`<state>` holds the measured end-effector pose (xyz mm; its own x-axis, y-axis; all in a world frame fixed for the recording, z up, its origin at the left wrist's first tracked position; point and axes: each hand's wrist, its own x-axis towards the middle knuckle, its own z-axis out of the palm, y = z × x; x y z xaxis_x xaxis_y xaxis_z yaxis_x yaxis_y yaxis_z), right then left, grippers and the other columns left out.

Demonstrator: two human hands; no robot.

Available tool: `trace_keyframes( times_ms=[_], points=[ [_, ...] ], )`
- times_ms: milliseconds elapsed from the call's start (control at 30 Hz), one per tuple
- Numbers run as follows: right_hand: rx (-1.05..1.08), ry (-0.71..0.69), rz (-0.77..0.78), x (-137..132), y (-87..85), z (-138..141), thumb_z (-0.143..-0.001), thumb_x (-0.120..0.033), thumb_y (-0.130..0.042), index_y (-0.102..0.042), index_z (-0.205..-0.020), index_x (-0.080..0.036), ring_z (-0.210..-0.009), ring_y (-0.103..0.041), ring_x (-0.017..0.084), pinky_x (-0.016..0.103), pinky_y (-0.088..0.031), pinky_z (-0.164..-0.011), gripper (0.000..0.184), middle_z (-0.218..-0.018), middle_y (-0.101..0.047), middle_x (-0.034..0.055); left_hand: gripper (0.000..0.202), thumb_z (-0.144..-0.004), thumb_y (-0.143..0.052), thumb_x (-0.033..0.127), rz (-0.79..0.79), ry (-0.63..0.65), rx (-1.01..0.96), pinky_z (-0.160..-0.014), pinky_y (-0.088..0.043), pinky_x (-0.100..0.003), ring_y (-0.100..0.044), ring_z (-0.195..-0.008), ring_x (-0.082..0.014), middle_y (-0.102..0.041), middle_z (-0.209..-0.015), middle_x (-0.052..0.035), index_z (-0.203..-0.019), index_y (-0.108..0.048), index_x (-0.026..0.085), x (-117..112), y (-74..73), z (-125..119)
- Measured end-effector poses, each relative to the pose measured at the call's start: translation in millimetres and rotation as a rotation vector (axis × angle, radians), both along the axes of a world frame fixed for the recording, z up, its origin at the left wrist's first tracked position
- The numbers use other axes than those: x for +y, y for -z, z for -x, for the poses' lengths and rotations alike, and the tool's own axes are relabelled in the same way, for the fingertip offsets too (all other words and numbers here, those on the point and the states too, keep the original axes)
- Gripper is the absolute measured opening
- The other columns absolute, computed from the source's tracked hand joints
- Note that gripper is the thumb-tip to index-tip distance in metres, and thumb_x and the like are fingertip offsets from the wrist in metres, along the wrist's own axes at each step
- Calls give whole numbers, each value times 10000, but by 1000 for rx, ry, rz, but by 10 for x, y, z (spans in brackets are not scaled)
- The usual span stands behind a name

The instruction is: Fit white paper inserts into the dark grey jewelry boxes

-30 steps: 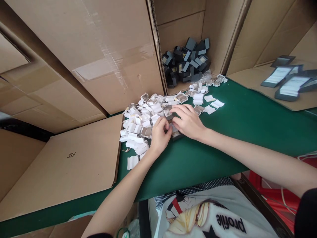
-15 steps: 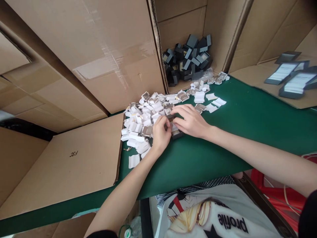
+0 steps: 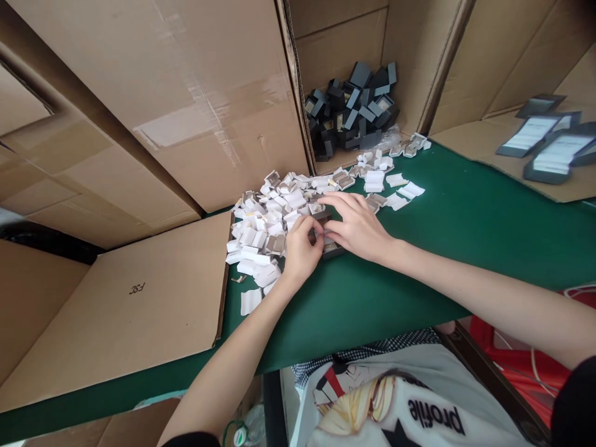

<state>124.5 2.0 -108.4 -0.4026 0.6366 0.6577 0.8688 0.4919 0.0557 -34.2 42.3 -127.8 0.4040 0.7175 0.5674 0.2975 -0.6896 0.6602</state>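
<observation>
A small dark open box lies on the green table between my hands, mostly hidden by them. My left hand is closed in a pinch at the box's left side, with thumb and forefinger on a pale folded paper insert that barely shows. From the right, my right hand curves over the box, its fingers at the far side and its thumb close to my left fingertips; it grips the box. A heap of white folded paper inserts spreads just left of and behind the hands.
Dark small boxes are piled in a cardboard carton behind the inserts. Further dark boxes with white inserts lie on cardboard at the right. A cardboard flap covers the table's left part. Tall cartons stand behind.
My left fingertips have shifted slightly right, closer to my right thumb over the box. The right fingers have moved a little left; everything else stays in place.
</observation>
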Motion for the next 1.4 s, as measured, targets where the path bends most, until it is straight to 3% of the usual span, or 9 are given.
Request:
trace_keyframes(
  times_ms=[167,367,600,700,833,1100,1200,1300,1400],
  points=[
    [-5,-3,-27,-8,11,14,-859,-123,-516,-682,-726,-188,-1284,-388,298,515,-370,-979,223,-1330,-511,100,133,-734,-491,49,12,-11,27,-647,-500,-212,-518,-794,-122,-512,-816,-7,-740,-494,182,13,11,8],
    [34,37,45,3,43,2,-873,-215,-564,-716,-745,-180,-1295,-364,317,516,-374,-978,202,-1344,-502,116,152,-756,-476,47,17,42,14,-697,-527,-217,-533,-880,-127,-523,-904,-22,-792,-519,187,-2,14,9],
    [175,8,166,42,136,-76,-920,-269,-510,-737,-919,-215,-1226,-425,282,492,-408,-948,234,-1267,-553,101,373,-763,-384,1,35,114,-19,-809,-535,-247,-528,-1118,-153,-560,-1138,-53,-1034,-527,214,11,-25,97],
    [213,-5,201,45,152,-92,-924,-282,-503,-733,-962,-220,-1216,-428,273,490,-412,-955,241,-1269,-551,98,403,-811,-449,77,82,137,-18,-836,-548,-274,-526,-1154,-171,-511,-1274,-75,-1181,-458,237,8,-42,147],
    [150,-14,137,30,126,-84,-853,-278,-617,-728,-960,-202,-1247,-410,287,488,-406,-962,171,-1300,-537,103,560,-806,-605,214,56,222,88,-982,-504,-351,-461,-1266,-215,-418,-1383,-105,-1300,-343,250,-25,-46,165],
    [-11,46,-11,9,95,-4,-809,-138,-593,-708,-856,-133,-1306,-380,309,491,-386,-985,124,-1344,-514,151,896,-729,-700,189,-85,249,266,-1115,-377,-456,-323,-1379,-279,-275,-1494,-109,-1443,-165,280,-26,14,152],
    [-27,30,1,-1,41,-7,-821,-164,-596,-711,-819,-126,-1311,-379,328,512,-378,-999,121,-1362,-499,163,890,-740,-703,208,-47,251,255,-1120,-374,-456,-339,-1369,-270,-290,-1489,-100,-1448,-171,287,-11,24,158],
    [25,-95,27,-18,-97,-99,-863,-223,-576,-725,-816,-168,-1300,-406,302,500,-403,-993,166,-1367,-510,112,877,-746,-707,236,-1,247,243,-1123,-372,-452,-349,-1363,-261,-302,-1485,-94,-1443,-178,285,-4,24,165],
    [167,-187,3,-16,-259,-318,-896,-240,-536,-726,-869,-211,-1127,-561,240,440,-464,-937,194,-1171,-649,61,873,-747,-712,261,13,234,258,-1132,-360,-451,-336,-1370,-259,-303,-1483,-91,-1439,-180,279,-8,12,172]
  ],
)
